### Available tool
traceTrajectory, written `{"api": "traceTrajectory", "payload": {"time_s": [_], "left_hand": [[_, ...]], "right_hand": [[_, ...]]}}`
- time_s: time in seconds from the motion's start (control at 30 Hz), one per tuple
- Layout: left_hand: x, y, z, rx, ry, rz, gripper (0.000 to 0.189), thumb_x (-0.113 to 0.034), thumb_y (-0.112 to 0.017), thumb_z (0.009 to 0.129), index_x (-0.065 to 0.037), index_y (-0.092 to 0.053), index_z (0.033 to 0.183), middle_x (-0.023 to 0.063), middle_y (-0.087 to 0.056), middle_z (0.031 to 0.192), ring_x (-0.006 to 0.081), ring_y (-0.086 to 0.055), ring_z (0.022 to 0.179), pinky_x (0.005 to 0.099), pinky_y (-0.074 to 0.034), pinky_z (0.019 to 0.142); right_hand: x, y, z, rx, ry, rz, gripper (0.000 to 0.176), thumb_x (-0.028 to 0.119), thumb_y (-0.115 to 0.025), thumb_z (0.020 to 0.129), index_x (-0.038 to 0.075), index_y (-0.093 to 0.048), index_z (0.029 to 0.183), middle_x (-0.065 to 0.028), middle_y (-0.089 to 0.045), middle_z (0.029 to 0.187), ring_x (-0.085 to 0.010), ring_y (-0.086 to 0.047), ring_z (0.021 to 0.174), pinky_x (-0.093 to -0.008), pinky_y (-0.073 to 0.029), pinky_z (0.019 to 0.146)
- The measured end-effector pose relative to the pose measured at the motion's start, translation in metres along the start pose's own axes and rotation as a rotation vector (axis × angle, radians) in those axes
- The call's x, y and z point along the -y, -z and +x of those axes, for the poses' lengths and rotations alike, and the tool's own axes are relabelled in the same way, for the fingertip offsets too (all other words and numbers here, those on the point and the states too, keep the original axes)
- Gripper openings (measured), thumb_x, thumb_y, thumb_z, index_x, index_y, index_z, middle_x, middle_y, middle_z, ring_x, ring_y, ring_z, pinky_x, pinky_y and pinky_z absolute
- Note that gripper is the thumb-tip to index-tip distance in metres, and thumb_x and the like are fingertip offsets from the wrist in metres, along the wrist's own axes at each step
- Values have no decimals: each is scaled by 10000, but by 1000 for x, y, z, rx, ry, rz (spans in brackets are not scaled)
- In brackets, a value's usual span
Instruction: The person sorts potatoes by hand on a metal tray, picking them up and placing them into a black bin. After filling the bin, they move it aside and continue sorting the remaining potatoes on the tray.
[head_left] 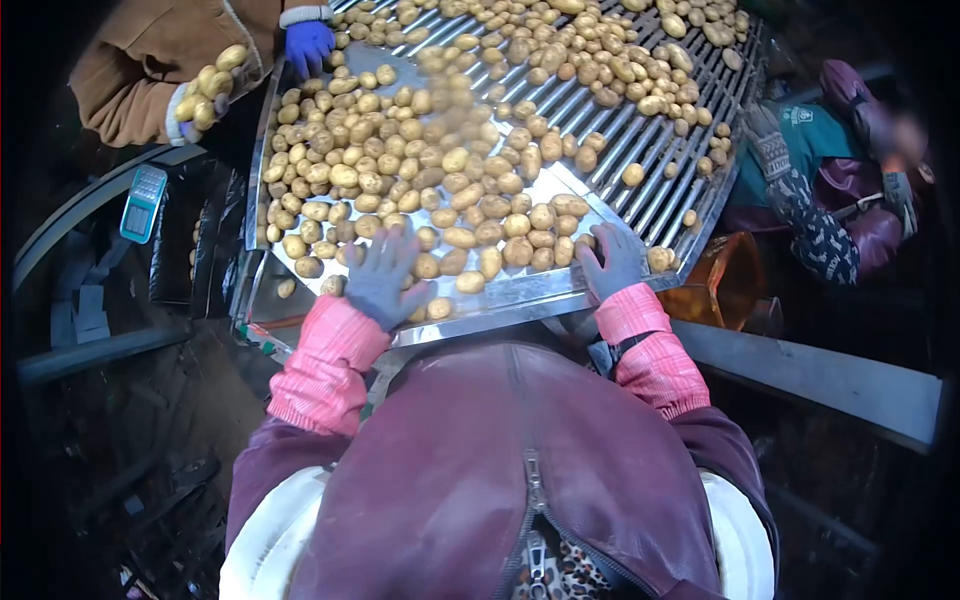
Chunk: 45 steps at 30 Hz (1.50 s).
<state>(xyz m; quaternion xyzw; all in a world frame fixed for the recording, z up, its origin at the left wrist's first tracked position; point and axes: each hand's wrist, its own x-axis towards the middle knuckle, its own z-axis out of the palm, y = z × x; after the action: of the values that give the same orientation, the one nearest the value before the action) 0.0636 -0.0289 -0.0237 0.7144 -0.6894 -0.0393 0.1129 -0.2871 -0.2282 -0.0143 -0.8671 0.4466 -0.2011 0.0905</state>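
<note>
My left hand [383, 276], in a grey glove, rests with fingers spread at the front left of a metal sorting tray [468, 322]. Its fingertips touch potatoes [455, 237] that lie heaped across the tray, and its thumb points right. Over the tray's right front rim lies my right hand [613, 262], also gloved, with the thumb apart from the stretched fingers. A few potatoes sit just left of that thumb, and one [661, 259] lies to the right of the hand. Neither hand is closed around a potato.
Beyond the tray, more potatoes lie on a metal roller grate [590, 120]. At the upper left, a co-worker's blue-gloved hand [309, 46] is at the tray; the other holds several potatoes [212, 88]. Another person [840, 180] is at right, near an orange bucket [718, 283].
</note>
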Motion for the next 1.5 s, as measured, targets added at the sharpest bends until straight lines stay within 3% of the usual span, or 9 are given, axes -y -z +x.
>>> {"api": "traceTrajectory", "payload": {"time_s": [0.17, 0.4, 0.77, 0.87, 1.07, 1.13, 1.23, 1.33, 1.5], "left_hand": [[20, 3, -22, 101, 223, 51, 585, -452, -589, 900, -144, -515, 1392, 244, -378, 1493, 434, -318, 1402, 710, -168, 1087], [-22, 7, -25, -113, 133, -150, 555, -328, -664, 840, -127, -544, 1342, 200, -425, 1440, 447, -328, 1371, 617, -185, 1112], [-54, 21, -10, -250, 20, -376, 433, -218, -681, 829, -44, -604, 1217, 163, -539, 1282, 423, -427, 1256, 565, -314, 1062], [-70, 13, 15, -321, -64, -431, 433, -224, -687, 830, -22, -603, 1204, 159, -552, 1263, 418, -448, 1230, 547, -349, 1040], [-107, 6, 58, -166, -300, -325, 547, -298, -675, 842, -54, -534, 1311, 201, -513, 1341, 429, -432, 1284, 556, -319, 1078], [-115, -6, 65, -99, -397, -252, 580, -358, -644, 868, -104, -502, 1370, 211, -477, 1401, 433, -411, 1322, 584, -288, 1093], [-119, -11, 70, -49, -429, -177, 580, -398, -605, 894, -124, -494, 1393, 198, -460, 1432, 434, -392, 1347, 606, -265, 1099], [-97, -4, 61, -40, -364, -72, 584, -436, -553, 920, -132, -482, 1413, 195, -436, 1464, 430, -379, 1364, 624, -244, 1105], [-66, -16, 38, -11, -103, 13, 522, -432, -522, 932, -225, -509, 1410, 199, -353, 1528, 429, -332, 1399, 662, -219, 1094]], "right_hand": [[30, 9, 18, -170, 165, -67, 270, 247, -696, 806, 109, -657, 1036, -123, -620, 1118, -335, -593, 1021, -464, -458, 863], [45, -24, 54, 187, 22, -194, 250, 313, -695, 765, 122, -650, 919, -105, -575, 1027, -308, -584, 970, -449, -472, 806], [33, -3, 70, 123, -252, 1091, 192, 184, -707, 850, -6, -684, 869, -53, -640, 979, -136, -610, 852, -261, -497, 731], [38, 50, 67, 379, -483, 1173, 176, 165, -697, 850, -2, -689, 904, -30, -650, 874, -122, -605, 800, -222, -474, 709], [-57, 98, -22, 695, -283, 1409, 268, 181, -691, 809, -27, -693, 977, -67, -664, 820, -123, -607, 747, -255, -478, 690], [-70, 116, -59, 896, -649, 1046, 275, 269, -710, 823, 3, -705, 894, -68, -655, 791, -109, -596, 690, -261, -475, 624], [-66, 139, -77, 992, -400, 97, 283, 319, -700, 855, 37, -703, 822, -47, -623, 703, -84, -559, 591, -268, -434, 512], [-67, 142, -61, 768, -704, 447, 289, 343, -671, 879, 60, -707, 829, -27, -580, 628, -94, -519, 506, -297, -400, 459], [-25, 99, 19, 437, -280, 451, 258, 318, -644, 866, 72, -715, 895, -103, -654, 735, -240, -638, 654, -365, -494, 621]]}}
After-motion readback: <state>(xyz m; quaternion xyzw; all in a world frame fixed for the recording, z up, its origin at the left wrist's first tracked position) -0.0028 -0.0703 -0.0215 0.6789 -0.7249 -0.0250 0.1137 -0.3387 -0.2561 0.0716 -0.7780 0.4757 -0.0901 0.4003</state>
